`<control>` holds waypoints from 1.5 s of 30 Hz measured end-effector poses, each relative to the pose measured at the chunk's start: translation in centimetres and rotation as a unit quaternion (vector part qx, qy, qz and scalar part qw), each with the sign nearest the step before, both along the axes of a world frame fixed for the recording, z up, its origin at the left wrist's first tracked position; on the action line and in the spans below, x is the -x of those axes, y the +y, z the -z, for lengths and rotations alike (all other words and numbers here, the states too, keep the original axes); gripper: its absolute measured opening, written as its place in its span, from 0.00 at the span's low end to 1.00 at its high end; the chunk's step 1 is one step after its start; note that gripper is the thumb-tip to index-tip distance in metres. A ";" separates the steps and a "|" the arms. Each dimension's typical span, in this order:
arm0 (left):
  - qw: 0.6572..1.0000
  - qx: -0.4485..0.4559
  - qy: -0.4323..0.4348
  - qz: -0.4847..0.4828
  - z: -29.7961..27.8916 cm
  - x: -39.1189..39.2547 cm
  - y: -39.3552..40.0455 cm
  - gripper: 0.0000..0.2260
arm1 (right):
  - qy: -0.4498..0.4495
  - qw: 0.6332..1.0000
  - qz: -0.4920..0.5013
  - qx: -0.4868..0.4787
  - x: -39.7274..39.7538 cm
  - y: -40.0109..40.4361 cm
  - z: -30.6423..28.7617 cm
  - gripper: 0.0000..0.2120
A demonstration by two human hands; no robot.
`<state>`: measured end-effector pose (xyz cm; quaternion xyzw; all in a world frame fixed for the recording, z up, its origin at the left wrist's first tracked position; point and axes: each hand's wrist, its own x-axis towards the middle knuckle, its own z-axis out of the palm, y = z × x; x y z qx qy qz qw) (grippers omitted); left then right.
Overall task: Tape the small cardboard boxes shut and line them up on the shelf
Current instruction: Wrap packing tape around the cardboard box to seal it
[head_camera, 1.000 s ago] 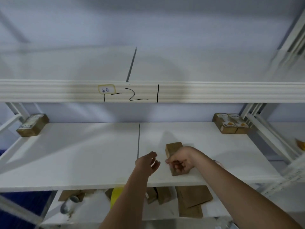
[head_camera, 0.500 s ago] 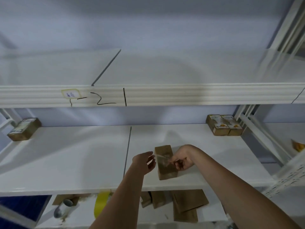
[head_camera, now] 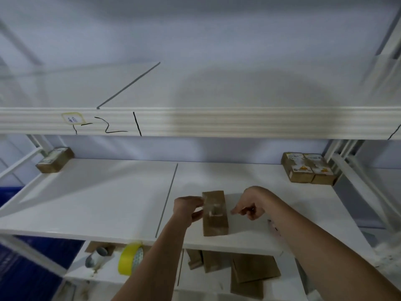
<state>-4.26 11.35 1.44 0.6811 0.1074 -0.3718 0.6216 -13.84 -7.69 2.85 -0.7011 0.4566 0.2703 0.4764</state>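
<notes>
Plain brown all over on the cardboard box [head_camera: 214, 213] in the middle, with a glossy, see-through strip of tape [head_camera: 211, 208] catching pale light across its top. White shelf board [head_camera: 97, 198] underneath, split by one thin dark grey seam. The ribbed shelf edge [head_camera: 238, 122] above is cream-white, scrawled with black marker strokes, and there's a small white label [head_camera: 73, 118] with a yellow border. Pale bluish-grey wall [head_camera: 195, 29] behind. Far right, two brown boxes [head_camera: 308, 168] with white stickers printed in yellow. Far left, another brown box [head_camera: 55, 159], white sticker on top. Down below, a bright yellow tape roll [head_camera: 130, 259], and more brown cardboard [head_camera: 251, 270].
</notes>
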 end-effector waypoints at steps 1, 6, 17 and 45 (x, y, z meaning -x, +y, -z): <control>1.000 -0.011 -0.013 0.002 0.2 0.1 0.1 0.04 | 0.002 1.000 -0.004 0.001 -0.1 -0.1 0.2 0.10; 1.000 -0.024 -0.014 0.001 0.3 -0.1 0.7 0.05 | 0.002 1.000 -0.015 0.003 -1.1 -0.5 0.7 0.10; 0.997 0.030 0.055 0.041 1.2 -2.0 0.8 0.08 | -0.022 1.000 0.013 -0.017 -1.7 -2.3 0.9 0.19; 0.997 0.006 0.078 0.024 5.4 -4.9 1.3 0.11 | -0.192 0.948 0.223 -0.121 -1.4 -0.6 4.4 0.03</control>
